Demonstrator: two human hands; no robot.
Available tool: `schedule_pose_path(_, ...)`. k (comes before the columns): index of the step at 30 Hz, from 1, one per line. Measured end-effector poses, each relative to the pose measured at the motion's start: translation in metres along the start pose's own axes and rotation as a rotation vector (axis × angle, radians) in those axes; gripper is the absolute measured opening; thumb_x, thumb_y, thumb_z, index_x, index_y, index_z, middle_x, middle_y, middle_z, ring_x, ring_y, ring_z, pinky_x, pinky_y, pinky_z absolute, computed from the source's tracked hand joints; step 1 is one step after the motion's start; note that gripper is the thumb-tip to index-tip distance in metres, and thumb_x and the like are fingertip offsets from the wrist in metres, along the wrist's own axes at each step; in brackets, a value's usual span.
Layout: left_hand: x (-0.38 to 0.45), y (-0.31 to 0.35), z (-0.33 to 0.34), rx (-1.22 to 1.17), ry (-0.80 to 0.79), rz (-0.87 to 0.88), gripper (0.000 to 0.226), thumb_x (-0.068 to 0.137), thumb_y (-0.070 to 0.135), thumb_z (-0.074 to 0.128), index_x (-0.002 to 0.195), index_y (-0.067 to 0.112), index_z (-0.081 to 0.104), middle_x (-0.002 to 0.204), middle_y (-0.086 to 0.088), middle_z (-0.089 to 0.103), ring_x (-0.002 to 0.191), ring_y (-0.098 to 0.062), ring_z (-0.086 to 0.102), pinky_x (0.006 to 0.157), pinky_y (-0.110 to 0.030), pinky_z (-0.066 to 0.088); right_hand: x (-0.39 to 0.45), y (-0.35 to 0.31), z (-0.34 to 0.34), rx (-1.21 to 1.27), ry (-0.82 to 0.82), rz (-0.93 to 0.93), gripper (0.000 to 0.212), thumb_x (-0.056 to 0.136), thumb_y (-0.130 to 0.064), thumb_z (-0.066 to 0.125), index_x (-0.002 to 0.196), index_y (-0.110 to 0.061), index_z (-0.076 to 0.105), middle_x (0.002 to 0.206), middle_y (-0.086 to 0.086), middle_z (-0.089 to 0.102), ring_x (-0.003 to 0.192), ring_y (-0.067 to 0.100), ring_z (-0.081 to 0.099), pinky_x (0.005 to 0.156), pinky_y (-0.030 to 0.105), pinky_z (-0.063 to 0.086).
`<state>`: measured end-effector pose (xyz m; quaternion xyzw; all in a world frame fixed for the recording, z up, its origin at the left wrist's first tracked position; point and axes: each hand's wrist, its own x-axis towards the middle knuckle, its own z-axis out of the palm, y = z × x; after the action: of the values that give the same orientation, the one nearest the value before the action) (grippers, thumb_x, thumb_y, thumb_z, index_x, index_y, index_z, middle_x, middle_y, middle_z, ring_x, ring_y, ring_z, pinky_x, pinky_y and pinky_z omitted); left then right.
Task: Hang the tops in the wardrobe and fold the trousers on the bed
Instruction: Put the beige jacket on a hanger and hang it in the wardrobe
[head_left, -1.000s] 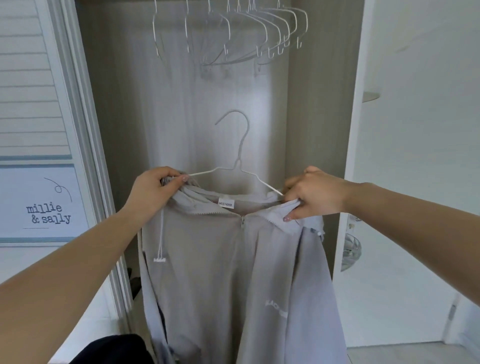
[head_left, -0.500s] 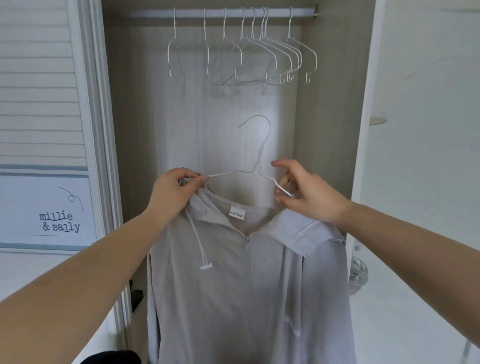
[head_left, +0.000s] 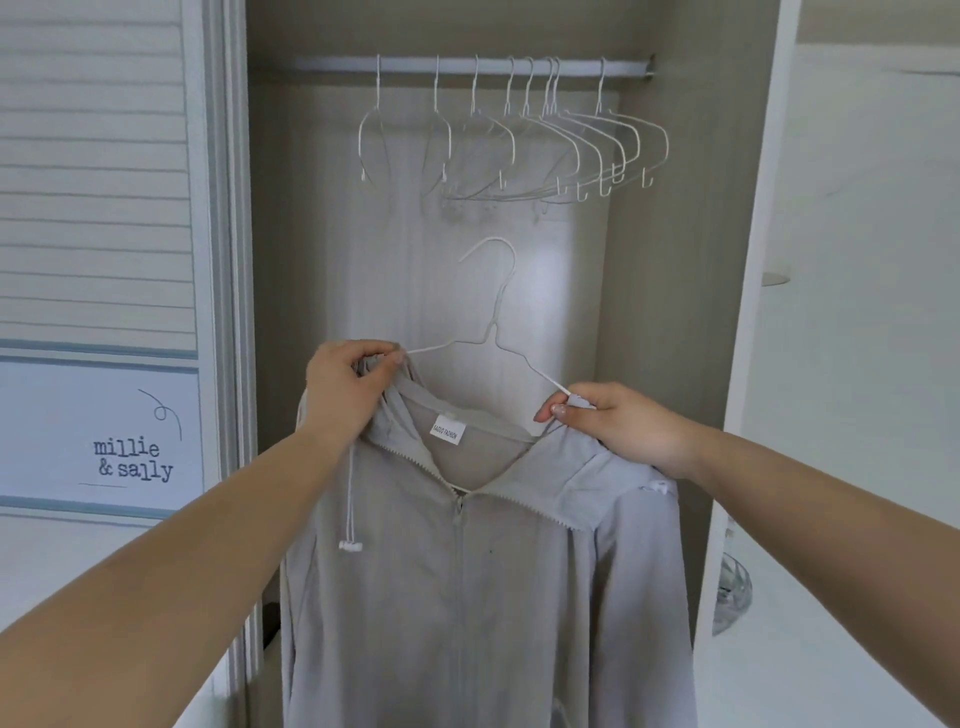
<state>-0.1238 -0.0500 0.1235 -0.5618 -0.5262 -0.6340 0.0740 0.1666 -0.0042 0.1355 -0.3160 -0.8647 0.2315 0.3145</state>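
Both hands pinch the hoodie (head_left: 467, 571) at its shoulders, left hand (head_left: 345, 387) and right hand (head_left: 621, 428) closed over the hanger (head_left: 493, 332) ends; the rail (head_left: 467, 65) lies straight above, hook pointing up.

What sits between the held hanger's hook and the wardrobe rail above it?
Head view: between the held hanger hook and the rail hang only the empty hangers; below them is the bare back panel.

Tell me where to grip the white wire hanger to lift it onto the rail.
Grip the hanger at the bare neck below its hook, coming from the front. The hoodie covers the shoulder ends, and the hook must stay free for the rail.
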Motion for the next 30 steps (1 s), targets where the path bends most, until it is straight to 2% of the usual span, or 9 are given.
schedule_pose_path(2,0.003,0.003,-0.001,0.031,-0.046,-0.114,0.030,0.086,0.023,0.069,0.115,0.013,0.068,0.122,-0.007,0.063,0.119,-0.022,0.054,0.109,-0.037,0.036,0.006,-0.004,0.006,0.080,0.020,0.046,0.019,0.097,-0.027,0.053,0.091,-0.026,0.072,0.093,-0.009,0.070,0.087,0.014,0.061,0.071,0.011,0.041)
schedule_pose_path(5,-0.004,0.008,-0.003,0.004,-0.114,-0.207,0.047,0.088,0.029,0.066,0.132,0.015,0.056,0.140,-0.005,0.049,0.133,-0.018,0.040,0.109,-0.026,0.027,0.014,-0.013,0.017,0.228,0.049,0.118,0.019,0.095,-0.025,0.056,0.085,-0.026,0.072,0.082,-0.015,0.068,0.072,-0.005,0.061,0.063,0.005,0.044)
schedule_pose_path(9,-0.024,0.010,-0.002,-0.072,-0.205,-0.205,0.045,0.088,0.026,0.067,0.130,0.017,0.056,0.135,0.003,0.051,0.129,-0.010,0.042,0.101,-0.016,0.026,0.039,-0.026,0.044,0.517,0.054,0.187,0.013,0.093,-0.021,0.060,0.086,-0.016,0.070,0.077,-0.001,0.069,0.067,0.008,0.064,0.065,0.018,0.051)
schedule_pose_path(13,-0.029,0.029,-0.002,-0.188,-0.291,-0.252,0.051,0.087,0.033,0.066,0.135,0.025,0.050,0.143,0.005,0.046,0.134,-0.011,0.038,0.115,-0.033,0.027,0.071,-0.058,0.061,0.731,0.058,0.186,0.014,0.091,-0.024,0.062,0.083,-0.014,0.067,0.069,0.000,0.072,0.063,0.011,0.068,0.059,0.020,0.053)
schedule_pose_path(14,-0.029,0.033,-0.004,-0.212,-0.319,-0.247,0.054,0.087,0.034,0.065,0.137,0.026,0.048,0.143,0.007,0.045,0.134,-0.010,0.038,0.115,-0.035,0.028,0.078,-0.068,0.065,0.744,0.050,0.183,0.015,0.092,-0.026,0.061,0.089,-0.013,0.066,0.073,0.001,0.073,0.067,0.013,0.070,0.059,0.021,0.054)
schedule_pose_path(18,-0.022,0.045,-0.016,-0.428,-0.344,-0.219,0.059,0.090,0.028,0.062,0.144,0.026,0.038,0.140,0.007,0.050,0.127,-0.006,0.048,0.112,-0.034,0.034,0.108,-0.100,0.079,0.830,-0.044,0.134,0.028,0.094,-0.026,0.058,0.116,-0.009,0.060,0.114,0.021,0.065,0.103,0.035,0.065,0.085,0.041,0.056)
schedule_pose_path(23,0.005,0.036,-0.041,-0.537,-0.229,-0.261,0.061,0.088,0.035,0.060,0.144,0.033,0.036,0.138,0.012,0.052,0.123,-0.002,0.050,0.111,-0.032,0.035,0.147,-0.121,0.090,0.943,-0.192,0.008,0.024,0.093,-0.026,0.060,0.113,-0.013,0.061,0.107,0.014,0.068,0.096,0.026,0.069,0.080,0.035,0.057)
schedule_pose_path(26,0.026,0.019,-0.052,-0.577,-0.236,-0.250,0.056,0.084,0.042,0.060,0.138,0.040,0.044,0.131,0.013,0.058,0.119,-0.003,0.055,0.108,-0.033,0.039,0.185,-0.131,0.103,0.893,-0.222,-0.027,0.046,0.091,-0.031,0.062,0.130,-0.009,0.052,0.120,0.018,0.063,0.107,0.029,0.064,0.093,0.041,0.052)
schedule_pose_path(30,0.056,-0.004,-0.059,-0.572,-0.277,-0.218,0.044,0.088,0.045,0.059,0.130,0.046,0.051,0.128,0.013,0.061,0.119,-0.005,0.056,0.105,-0.035,0.040,0.232,-0.140,0.119,0.898,-0.231,-0.063,0.055,0.090,-0.032,0.064,0.138,-0.013,0.045,0.130,0.017,0.056,0.113,0.029,0.060,0.094,0.040,0.051)
